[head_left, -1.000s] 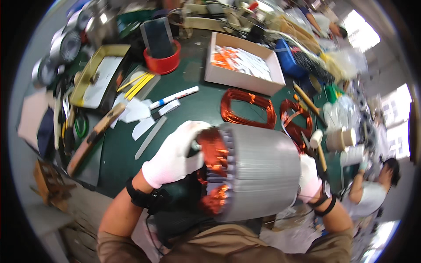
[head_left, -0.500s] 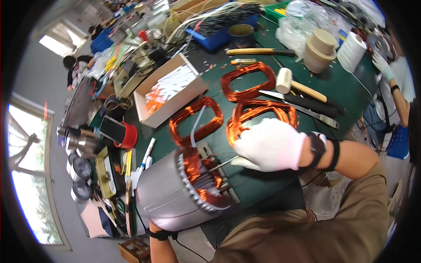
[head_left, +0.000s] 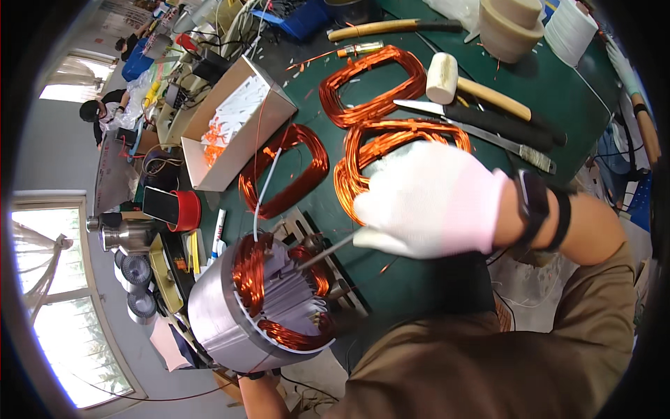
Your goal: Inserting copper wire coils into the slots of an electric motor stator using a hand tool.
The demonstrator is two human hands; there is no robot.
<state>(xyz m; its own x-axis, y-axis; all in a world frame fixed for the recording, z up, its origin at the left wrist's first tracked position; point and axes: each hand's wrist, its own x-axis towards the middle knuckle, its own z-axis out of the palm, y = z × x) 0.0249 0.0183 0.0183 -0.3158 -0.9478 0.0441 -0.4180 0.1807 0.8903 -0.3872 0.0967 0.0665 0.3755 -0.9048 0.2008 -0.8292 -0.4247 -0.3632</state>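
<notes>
1 grey metal cylinder (head_left: 213, 318) lies tilted, with its open end toward the right hand (head_left: 426, 202). Inside this open end I count at least 3 bundles of copper wire (head_left: 250, 276), together with many pale strips (head_left: 283, 279). The right hand, in 1 white glove, is closed, and its thumb and fingers pinch 1 thin stick (head_left: 331, 251); the tip of the stick is in the open end of the cylinder. The left hand is hidden behind the cylinder, so I cannot tell if it is spread or pressed together; only 1 left forearm (head_left: 264, 399) shows below the cylinder.

Beyond the cylinder, on the green table (head_left: 398, 290), lie 2 separate copper coils: the near coil (head_left: 317, 157) and the far coil (head_left: 338, 112). More coil wire (head_left: 345, 174) lies just beside the right hand, but how many coils are there I cannot tell. 1 narrow white strip (head_left: 267, 185) goes from the near coil to the rim of the cylinder. Also beyond the cylinder stands 1 box (head_left: 251, 134) with white and orange pieces. Farther to the right of the cylinder are 1 mallet (head_left: 442, 78) and 1 cone of white thread (head_left: 572, 31).
</notes>
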